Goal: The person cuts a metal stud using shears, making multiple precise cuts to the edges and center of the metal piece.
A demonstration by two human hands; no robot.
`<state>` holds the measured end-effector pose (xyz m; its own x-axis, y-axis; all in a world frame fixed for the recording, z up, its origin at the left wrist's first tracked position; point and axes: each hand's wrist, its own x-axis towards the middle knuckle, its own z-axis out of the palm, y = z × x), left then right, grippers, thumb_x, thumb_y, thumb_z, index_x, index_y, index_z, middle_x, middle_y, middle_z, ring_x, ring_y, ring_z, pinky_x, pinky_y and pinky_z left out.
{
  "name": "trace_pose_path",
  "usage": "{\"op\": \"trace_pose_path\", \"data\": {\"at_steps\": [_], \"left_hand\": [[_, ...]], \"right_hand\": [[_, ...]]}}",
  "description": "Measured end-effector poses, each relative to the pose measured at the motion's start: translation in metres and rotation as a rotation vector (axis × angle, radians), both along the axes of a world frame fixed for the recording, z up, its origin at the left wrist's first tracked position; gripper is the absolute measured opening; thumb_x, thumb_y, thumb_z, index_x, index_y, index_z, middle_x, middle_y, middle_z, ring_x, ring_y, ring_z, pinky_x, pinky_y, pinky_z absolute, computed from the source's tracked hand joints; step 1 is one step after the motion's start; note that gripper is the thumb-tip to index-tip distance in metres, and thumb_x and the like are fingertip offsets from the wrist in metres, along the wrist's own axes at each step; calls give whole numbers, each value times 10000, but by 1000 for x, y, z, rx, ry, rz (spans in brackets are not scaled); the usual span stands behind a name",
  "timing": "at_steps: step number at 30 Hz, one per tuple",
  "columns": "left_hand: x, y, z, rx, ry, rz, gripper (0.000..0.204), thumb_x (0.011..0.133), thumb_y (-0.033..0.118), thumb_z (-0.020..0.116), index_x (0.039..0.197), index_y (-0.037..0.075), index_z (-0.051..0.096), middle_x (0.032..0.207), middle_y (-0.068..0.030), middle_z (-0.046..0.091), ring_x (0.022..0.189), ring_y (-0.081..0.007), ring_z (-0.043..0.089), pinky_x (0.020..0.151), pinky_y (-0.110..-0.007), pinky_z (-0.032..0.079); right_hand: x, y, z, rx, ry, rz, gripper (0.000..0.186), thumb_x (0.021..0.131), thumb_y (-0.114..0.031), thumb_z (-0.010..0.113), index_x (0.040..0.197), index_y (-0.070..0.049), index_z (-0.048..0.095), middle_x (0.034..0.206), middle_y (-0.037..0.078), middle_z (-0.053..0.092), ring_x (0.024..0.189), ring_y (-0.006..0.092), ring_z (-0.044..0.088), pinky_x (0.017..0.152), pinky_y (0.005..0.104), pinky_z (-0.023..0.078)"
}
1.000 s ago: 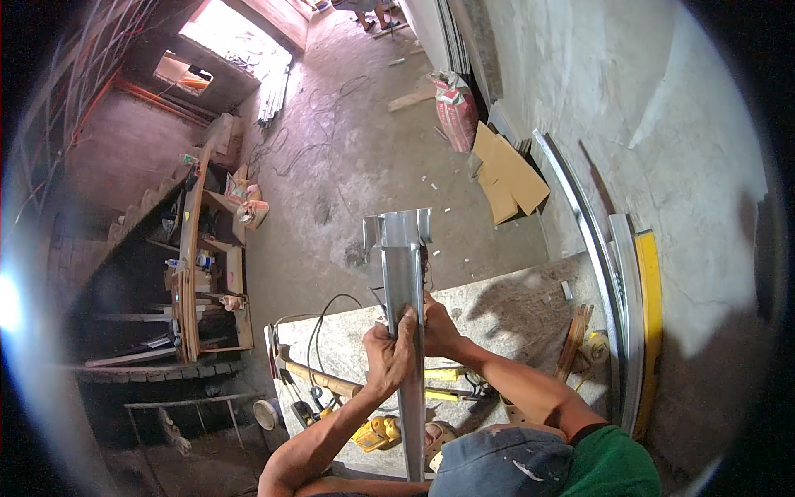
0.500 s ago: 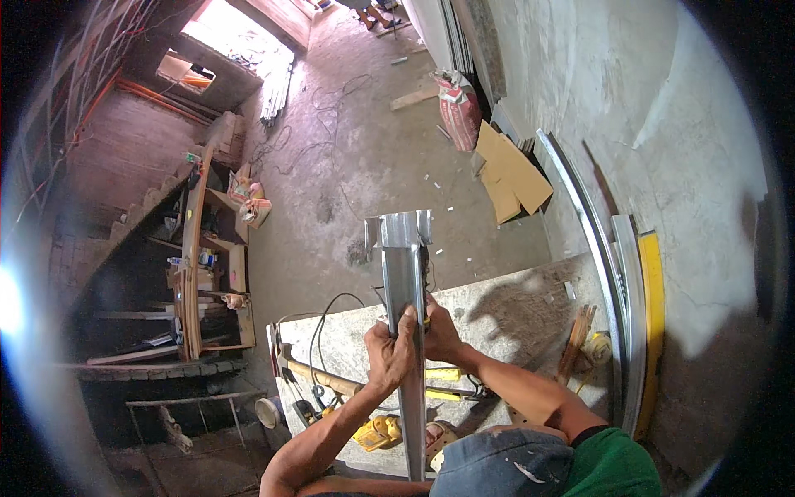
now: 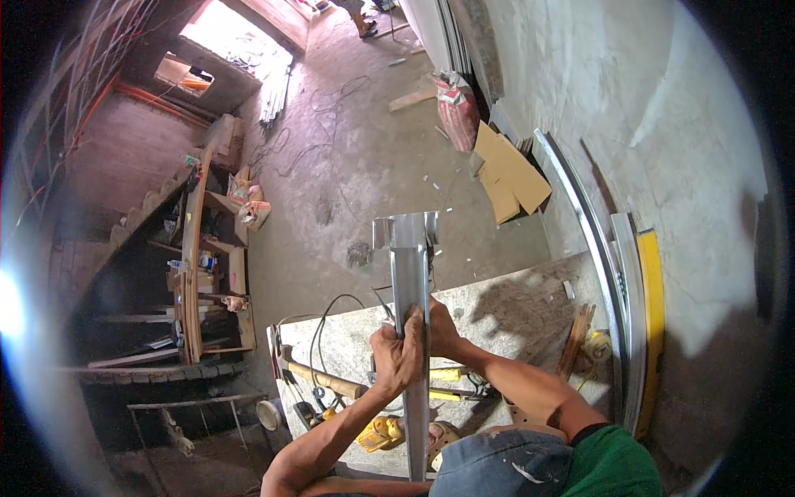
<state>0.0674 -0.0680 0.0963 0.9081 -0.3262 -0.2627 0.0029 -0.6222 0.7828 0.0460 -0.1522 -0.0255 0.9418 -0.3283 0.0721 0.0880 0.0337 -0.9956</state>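
A long grey metal channel (image 3: 410, 277) runs away from my body, its far end cut and bent into flaps that stick out to both sides. My left hand (image 3: 399, 356) is closed around its left side, thumb pressed on the inner face. My right hand (image 3: 447, 330) grips the right edge, its fingertips hidden behind the metal. A thin dark pointed piece (image 3: 383, 303) shows just left of the channel above my left hand; I cannot make out what it belongs to. Beneath, a yellow power tool (image 3: 379, 432) and a wooden-handled tool (image 3: 327, 377) lie on the pale board (image 3: 513, 298).
On the board's right are a tape measure (image 3: 596, 346) and wood strips (image 3: 575, 340). Metal lengths (image 3: 592, 257) and a yellow level (image 3: 652, 323) lean by the right wall. Cardboard (image 3: 509, 178) and a sack (image 3: 457, 112) lie ahead; a wooden shelf (image 3: 192, 273) stands left.
The channel's far end has shifted slightly right, and my left hand has moved a little right with it. In the far background, a person's legs have moved.
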Motion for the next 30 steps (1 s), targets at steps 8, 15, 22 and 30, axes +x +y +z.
{"op": "trace_pose_path", "data": {"at_steps": [8, 15, 22, 30], "left_hand": [[5, 4, -5, -38, -2, 8, 504, 946, 367, 602, 621, -16, 566, 525, -18, 510, 496, -82, 462, 430, -289, 357], [1, 1, -7, 9, -5, 15, 581, 942, 404, 596, 580, -47, 533, 479, -33, 471, 478, -103, 436, 432, -330, 353], [2, 2, -9, 139, -55, -61, 641, 938, 432, 582, 527, -50, 492, 425, -70, 404, 438, -125, 402, 422, -364, 333], [4, 0, -10, 117, -93, -72, 609, 953, 386, 563, 549, -64, 492, 424, -95, 382, 424, -148, 379, 414, -378, 328]], "right_hand": [[-2, 4, 9, 20, 41, -13, 432, 753, -262, 743, 999, 18, 524, 862, 243, 624, 783, 378, 658, 681, 439, 506], [2, -1, 0, 39, -88, -116, 303, 786, -279, 692, 878, -23, 558, 799, 202, 569, 769, 386, 597, 706, 452, 487], [1, -5, -1, 32, -26, -16, 307, 789, -295, 670, 756, -9, 564, 866, 237, 539, 754, 407, 566, 679, 472, 463], [0, -4, -4, -36, -1, -35, 331, 791, -295, 685, 835, 12, 572, 911, 277, 573, 755, 426, 616, 651, 462, 483]]}}
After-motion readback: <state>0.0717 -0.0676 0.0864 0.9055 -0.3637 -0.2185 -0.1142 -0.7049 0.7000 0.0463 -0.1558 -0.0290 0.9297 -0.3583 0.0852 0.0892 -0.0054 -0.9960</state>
